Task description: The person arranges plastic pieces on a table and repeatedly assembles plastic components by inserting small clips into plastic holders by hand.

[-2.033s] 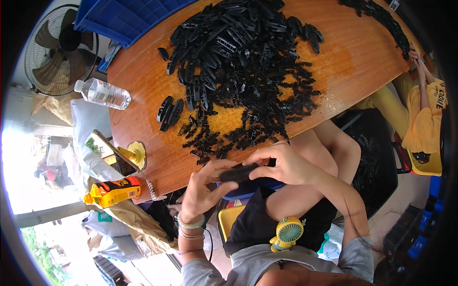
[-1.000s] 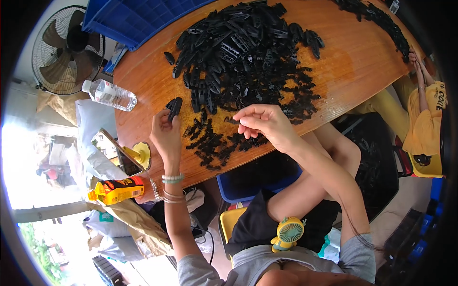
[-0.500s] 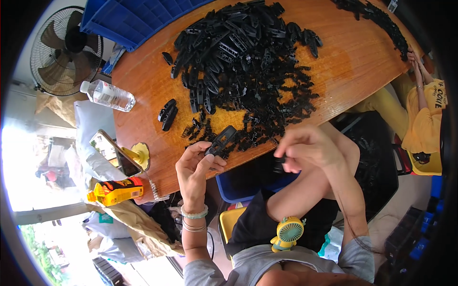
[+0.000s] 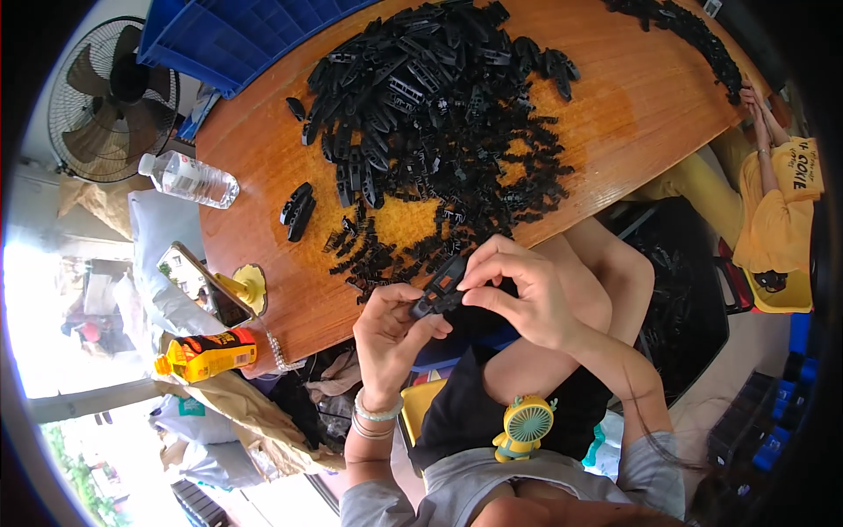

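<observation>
- Head view: the left hand (image 4: 391, 329) gripped the lower end of a black part (image 4: 442, 285) from below, just off the table (image 4: 263, 158) edge.
- The right hand (image 4: 518, 294) pinched the part's upper end from above.
- A pile (image 4: 439, 105) of black parts covered the table; two parts (image 4: 297, 211) lay apart near a bottle (image 4: 187, 179).

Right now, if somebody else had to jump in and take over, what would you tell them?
Left hand holds a black plastic part at the table edge; right hand pinches the same part from the other side, fingers on its top.
Big pile of loose black parts covers the table middle.
Done: a pair of finished-looking pieces lies apart, left of the pile.
Left: most of the pile seems untouched.
</observation>
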Demonstrator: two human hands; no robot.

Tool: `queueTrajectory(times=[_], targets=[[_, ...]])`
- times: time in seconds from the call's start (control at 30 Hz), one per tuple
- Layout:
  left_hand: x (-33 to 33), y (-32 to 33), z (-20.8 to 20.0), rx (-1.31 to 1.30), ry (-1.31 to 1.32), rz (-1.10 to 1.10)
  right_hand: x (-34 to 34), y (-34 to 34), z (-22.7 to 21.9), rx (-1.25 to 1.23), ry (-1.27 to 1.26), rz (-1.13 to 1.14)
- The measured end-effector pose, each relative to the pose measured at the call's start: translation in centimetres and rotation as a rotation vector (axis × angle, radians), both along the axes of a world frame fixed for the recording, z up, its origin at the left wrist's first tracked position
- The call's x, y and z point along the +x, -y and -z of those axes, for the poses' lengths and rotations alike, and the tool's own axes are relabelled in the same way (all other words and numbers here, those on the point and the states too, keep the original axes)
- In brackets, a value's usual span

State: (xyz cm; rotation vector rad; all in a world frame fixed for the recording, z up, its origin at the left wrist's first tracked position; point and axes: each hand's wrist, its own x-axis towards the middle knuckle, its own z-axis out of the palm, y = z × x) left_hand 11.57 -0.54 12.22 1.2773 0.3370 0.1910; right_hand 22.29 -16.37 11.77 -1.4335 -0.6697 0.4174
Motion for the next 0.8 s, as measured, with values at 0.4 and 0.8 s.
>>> queueTrajectory(times=[0.4, 0.8], targets=[[-0.4, 1.6, 1.6, -0.047, 0.039, -0.075, -1.4, -1.5, 1.6, 0.088, 0.051, 0.22], [0.0, 1.6, 0.7, 0.02, -0.047, -0.053, -2.3, -1.5, 1.9, 0.036, 0.14, 0.244]])
